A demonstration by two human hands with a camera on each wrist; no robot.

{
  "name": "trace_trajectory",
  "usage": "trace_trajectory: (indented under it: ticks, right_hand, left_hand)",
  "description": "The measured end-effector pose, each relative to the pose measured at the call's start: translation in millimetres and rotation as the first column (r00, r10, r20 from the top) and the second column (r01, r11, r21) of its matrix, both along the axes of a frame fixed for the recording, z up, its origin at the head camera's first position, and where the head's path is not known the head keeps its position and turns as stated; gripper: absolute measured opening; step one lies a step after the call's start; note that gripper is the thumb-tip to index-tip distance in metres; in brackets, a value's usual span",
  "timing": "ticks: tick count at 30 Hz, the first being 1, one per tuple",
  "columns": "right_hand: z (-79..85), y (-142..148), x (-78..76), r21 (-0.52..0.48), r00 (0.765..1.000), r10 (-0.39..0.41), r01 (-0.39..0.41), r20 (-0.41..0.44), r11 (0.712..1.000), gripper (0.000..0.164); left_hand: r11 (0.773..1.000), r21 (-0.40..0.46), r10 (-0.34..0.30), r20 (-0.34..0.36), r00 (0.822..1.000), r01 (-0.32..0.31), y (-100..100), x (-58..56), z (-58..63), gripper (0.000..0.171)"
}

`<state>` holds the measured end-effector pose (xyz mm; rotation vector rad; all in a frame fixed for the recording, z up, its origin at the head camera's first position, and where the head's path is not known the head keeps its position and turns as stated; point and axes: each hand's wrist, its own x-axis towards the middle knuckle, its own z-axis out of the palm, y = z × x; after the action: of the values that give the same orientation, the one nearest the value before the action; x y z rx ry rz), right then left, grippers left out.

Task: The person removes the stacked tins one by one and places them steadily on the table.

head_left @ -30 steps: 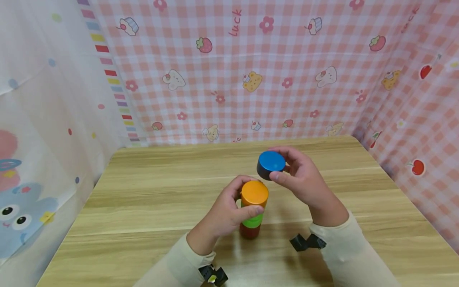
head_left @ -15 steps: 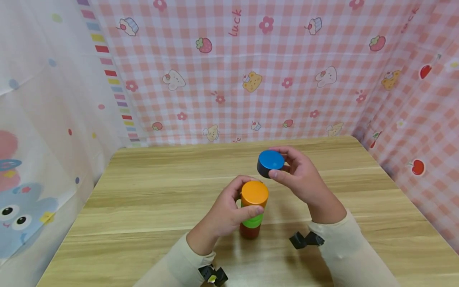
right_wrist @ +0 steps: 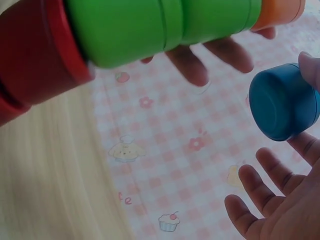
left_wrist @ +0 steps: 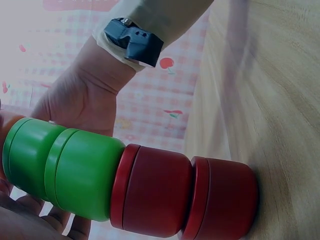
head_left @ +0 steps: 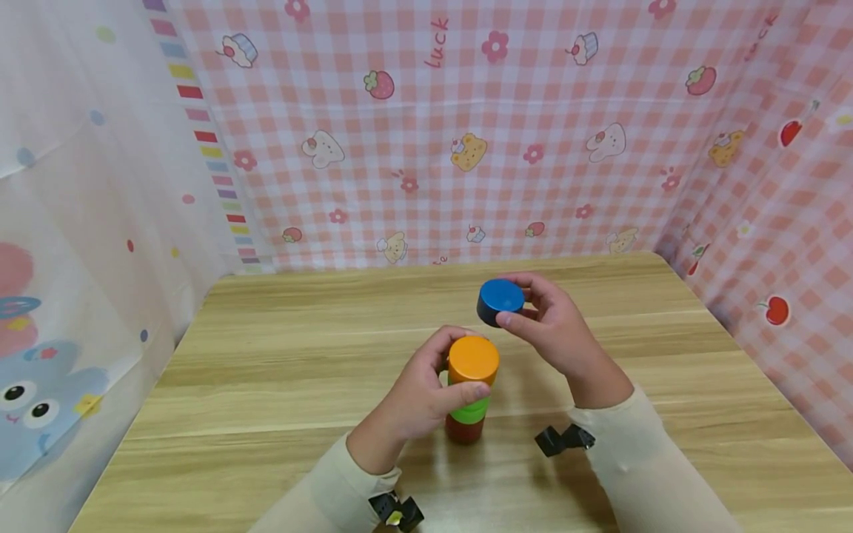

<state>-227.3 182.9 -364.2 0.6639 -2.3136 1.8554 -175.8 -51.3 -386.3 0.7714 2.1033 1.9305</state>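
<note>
The head view looks forward and down; both wrist views share the stack (left_wrist: 134,184) sideways, up close.

Blue canister (head_left: 501,297), stacked canisters (left_wrist: 131,182) smooth, metallic-looking; tabletop (head_left: 286,363) wood-grained; backdrop (head_left: 433,111) cloth.

Glossy blue short cylinder (head_left: 500,302) sitting slightly farther left in the head view, right hand (head_left: 563,337) shifting left with it, cream right sleeve (head_left: 640,459) edging left and upward

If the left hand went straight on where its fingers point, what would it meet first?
Probably the short, glossy blue cylinder in the right hand: in the head view it lies just ahead of the left hand. Depth is unclear, so it might slip past underneath.
</note>
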Motion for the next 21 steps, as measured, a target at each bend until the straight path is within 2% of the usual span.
trace_trajectory:
  ticks: [11, 21]
  right_hand:
    - [-15.5, 2.2, -13.2, 0.019, 0.999, -0.027, 0.027, 0.033, 0.999, 0.045]
    - [-20.2, 0.9, -16.8, 0.022, 0.999, -0.029, 0.027, 0.047, 0.999, 0.046]
  left_hand:
    - [1.000, -0.002, 0.003, 0.021, 1.000, -0.003, 0.4, 1.1, -0.1, 0.050]
    - [1.000, -0.006, 0.002, 0.024, 1.000, -0.002, 0.8, 1.1, 0.8, 0.050]
